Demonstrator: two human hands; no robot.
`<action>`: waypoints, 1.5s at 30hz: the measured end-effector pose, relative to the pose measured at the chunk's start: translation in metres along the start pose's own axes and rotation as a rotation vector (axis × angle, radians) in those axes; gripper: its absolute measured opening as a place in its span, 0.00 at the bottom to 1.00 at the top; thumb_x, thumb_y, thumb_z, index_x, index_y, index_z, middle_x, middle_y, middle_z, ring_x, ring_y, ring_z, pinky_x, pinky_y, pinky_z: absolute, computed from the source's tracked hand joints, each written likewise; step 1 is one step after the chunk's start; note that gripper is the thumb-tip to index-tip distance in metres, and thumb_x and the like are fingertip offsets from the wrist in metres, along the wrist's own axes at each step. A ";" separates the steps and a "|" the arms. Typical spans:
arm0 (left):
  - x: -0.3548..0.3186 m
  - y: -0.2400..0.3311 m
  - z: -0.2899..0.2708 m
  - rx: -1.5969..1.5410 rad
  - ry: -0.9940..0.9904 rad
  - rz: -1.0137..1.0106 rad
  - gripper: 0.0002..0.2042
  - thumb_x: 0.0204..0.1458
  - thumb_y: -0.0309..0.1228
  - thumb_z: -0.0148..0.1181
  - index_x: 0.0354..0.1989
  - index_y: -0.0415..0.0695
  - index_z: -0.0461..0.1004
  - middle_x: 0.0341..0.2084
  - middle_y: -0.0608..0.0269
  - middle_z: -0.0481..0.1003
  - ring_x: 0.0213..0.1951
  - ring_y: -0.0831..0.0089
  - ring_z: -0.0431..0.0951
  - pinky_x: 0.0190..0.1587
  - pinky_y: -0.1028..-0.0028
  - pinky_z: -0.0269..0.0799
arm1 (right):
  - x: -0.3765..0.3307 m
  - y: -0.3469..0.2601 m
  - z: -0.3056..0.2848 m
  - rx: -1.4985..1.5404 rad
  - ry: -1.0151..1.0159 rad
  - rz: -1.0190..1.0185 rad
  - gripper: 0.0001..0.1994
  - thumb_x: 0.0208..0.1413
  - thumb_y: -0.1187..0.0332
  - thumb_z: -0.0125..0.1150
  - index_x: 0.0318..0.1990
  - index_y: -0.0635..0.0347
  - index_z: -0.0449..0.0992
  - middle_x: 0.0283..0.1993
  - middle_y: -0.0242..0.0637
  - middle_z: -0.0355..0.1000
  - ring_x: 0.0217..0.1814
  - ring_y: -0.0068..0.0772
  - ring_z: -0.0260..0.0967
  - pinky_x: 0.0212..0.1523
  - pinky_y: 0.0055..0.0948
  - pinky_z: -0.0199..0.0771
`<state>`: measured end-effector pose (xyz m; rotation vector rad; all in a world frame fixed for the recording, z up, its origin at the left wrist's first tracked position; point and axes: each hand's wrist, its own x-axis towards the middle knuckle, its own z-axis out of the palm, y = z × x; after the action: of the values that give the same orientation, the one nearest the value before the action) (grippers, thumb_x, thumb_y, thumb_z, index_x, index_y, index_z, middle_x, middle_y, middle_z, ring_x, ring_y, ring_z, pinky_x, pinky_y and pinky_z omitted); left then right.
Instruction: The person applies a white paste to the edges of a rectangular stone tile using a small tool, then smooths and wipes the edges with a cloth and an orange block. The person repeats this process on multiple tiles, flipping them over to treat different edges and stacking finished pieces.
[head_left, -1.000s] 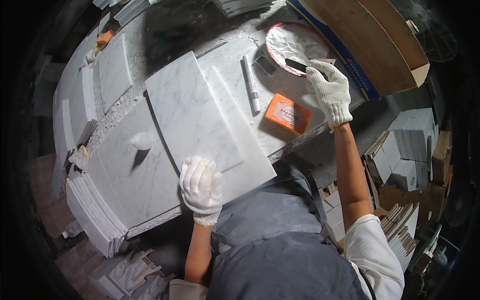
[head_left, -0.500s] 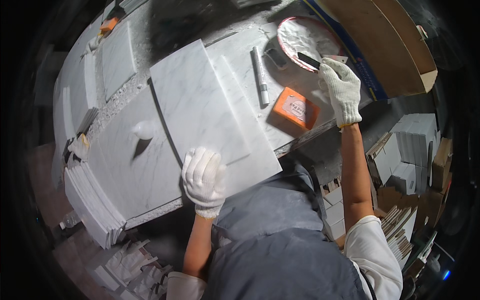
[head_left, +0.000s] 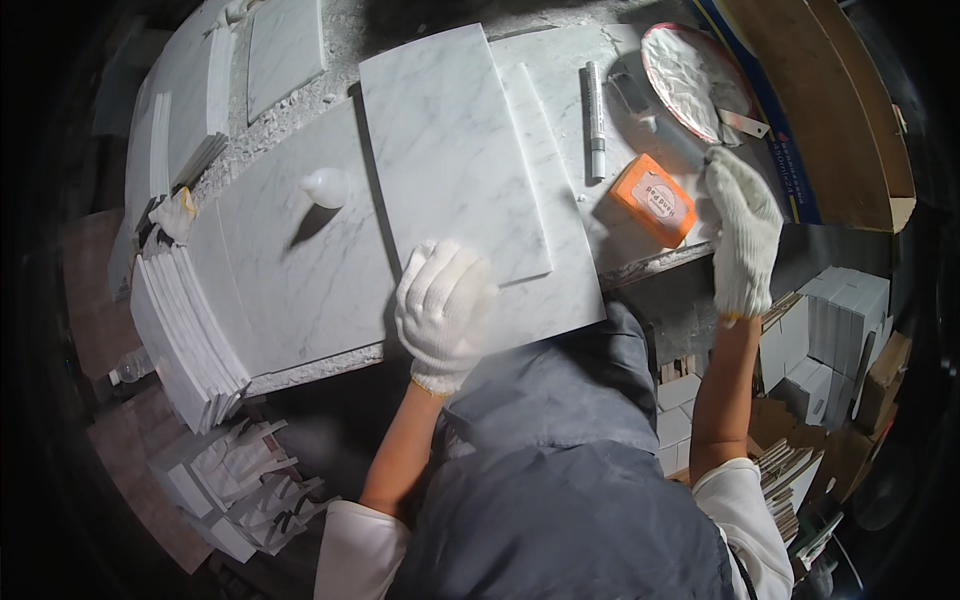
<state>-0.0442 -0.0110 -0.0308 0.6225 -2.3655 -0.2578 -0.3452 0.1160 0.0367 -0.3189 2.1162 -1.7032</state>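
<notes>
Far left of the left fingers, a stack of white stone tiles (head_left: 190,335) leans at the near edge of the bench. Closer to those fingers, above and to their left, a white bulb-shaped thing (head_left: 325,187) sits on a flat grey-veined tile (head_left: 270,265). The gloved left hand (head_left: 442,315) rests on the near left corner of a raised marble tile (head_left: 455,150), its fingers together and bent; whether they grip the edge cannot be told. This tile stretches away beyond the fingertips. Farther right, above the left fingers, lies a white marker (head_left: 596,120). An orange block (head_left: 655,200) sits just left of the gloved right hand (head_left: 745,235), whose fingers are curled; blur hides what, if anything, they hold. Beyond these fingertips stands a red-rimmed tub of white paste (head_left: 690,75), with a flat blade (head_left: 743,123) across its near rim. Right of the tub, past the fingers, is a cardboard box (head_left: 840,100).
</notes>
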 end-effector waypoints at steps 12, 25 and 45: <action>0.004 0.003 -0.002 -0.064 0.022 -0.018 0.15 0.50 0.30 0.66 0.47 0.40 0.83 0.47 0.54 0.81 0.55 0.53 0.79 0.64 0.50 0.71 | -0.061 0.019 0.059 -0.006 -0.318 0.264 0.16 0.65 0.63 0.66 0.55 0.61 0.81 0.37 0.30 0.80 0.32 0.17 0.75 0.26 0.17 0.75; 0.006 0.005 0.002 0.025 0.094 -0.013 0.08 0.52 0.30 0.68 0.40 0.47 0.83 0.46 0.62 0.79 0.54 0.60 0.77 0.61 0.54 0.75 | -0.053 0.028 0.082 0.078 -0.314 0.210 0.16 0.64 0.65 0.69 0.55 0.64 0.80 0.34 0.29 0.78 0.29 0.16 0.73 0.27 0.17 0.72; 0.003 -0.047 -0.026 -0.038 0.341 -0.597 0.17 0.56 0.29 0.71 0.51 0.39 0.78 0.46 0.55 0.80 0.52 0.56 0.79 0.58 0.58 0.73 | -0.069 0.011 0.048 0.668 -0.578 0.518 0.28 0.68 0.65 0.61 0.72 0.64 0.62 0.37 0.23 0.67 0.32 0.12 0.65 0.27 0.14 0.66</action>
<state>-0.0117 -0.0536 -0.0257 1.2408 -1.8008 -0.4170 -0.2609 0.1053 0.0287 -0.0369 1.0272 -1.6230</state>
